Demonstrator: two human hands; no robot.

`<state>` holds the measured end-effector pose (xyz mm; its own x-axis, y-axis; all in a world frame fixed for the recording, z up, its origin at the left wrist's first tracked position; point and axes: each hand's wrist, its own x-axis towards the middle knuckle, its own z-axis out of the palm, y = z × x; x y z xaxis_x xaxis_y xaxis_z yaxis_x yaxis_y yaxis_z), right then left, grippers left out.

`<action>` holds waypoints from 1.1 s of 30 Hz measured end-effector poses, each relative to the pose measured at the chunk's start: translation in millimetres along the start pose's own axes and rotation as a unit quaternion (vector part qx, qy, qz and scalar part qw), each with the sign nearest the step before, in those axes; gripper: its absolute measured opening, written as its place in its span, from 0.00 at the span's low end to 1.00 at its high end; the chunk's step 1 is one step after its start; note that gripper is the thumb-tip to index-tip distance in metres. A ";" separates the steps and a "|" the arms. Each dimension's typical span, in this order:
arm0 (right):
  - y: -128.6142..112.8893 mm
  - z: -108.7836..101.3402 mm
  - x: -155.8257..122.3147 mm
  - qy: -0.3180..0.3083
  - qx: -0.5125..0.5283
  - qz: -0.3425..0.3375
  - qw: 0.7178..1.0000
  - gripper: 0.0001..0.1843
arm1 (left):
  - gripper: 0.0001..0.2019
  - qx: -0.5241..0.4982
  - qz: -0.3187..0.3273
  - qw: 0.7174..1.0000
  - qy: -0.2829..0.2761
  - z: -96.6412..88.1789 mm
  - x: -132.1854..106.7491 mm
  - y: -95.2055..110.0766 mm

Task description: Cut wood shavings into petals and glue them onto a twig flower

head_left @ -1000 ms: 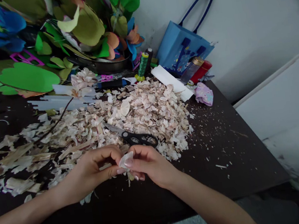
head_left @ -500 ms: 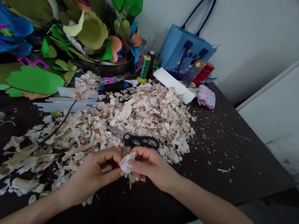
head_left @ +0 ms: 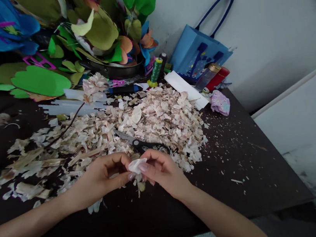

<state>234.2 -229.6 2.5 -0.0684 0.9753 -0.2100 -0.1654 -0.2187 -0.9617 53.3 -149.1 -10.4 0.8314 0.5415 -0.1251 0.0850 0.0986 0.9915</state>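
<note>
Both hands meet over the front of a dark table [head_left: 243, 185]. My left hand [head_left: 102, 179] and my right hand [head_left: 161, 171] pinch a small pale husk petal piece [head_left: 137, 166] between thumbs and fingertips. Just behind them lies a pair of black-handled scissors [head_left: 144, 146] on a wide heap of pale cut husk petals [head_left: 152, 119]. A finished pale flower on a thin stem [head_left: 93, 84] lies further back, left of centre.
Green, blue and orange paper leaves and flowers [head_left: 47, 43] crowd the back left. A blue bag [head_left: 195, 52] leans on the wall, with a thread spool [head_left: 155, 71], a red tube [head_left: 217, 78], a white strip [head_left: 186, 89] and a crumpled purple scrap [head_left: 219, 102] nearby.
The hands stay together on the petal piece, with the right thumb shifting slightly over it. The view has drifted a little to the left and down.
</note>
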 end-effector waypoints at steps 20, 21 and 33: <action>11.7 -0.9 2.2 0.003 0.002 0.020 1.000 0.15 | 0.08 -0.092 -0.046 0.993 0.055 6.3 -0.8 6.2; 9.9 -1.8 1.8 -0.004 -0.009 0.017 1.000 0.15 | 0.08 -0.096 -0.048 0.993 0.054 5.8 -0.5 5.2; -6.4 -39.8 8.5 0.059 -0.671 -0.039 0.738 0.09 | 0.10 -0.066 -0.073 0.989 0.106 -22.9 5.2 10.9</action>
<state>273.8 -218.7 -0.1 -0.0099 0.9965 -0.0825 0.9643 -0.0123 -0.2644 46.0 -126.1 -1.1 0.6802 0.6755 -0.2845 0.1104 0.2892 0.9509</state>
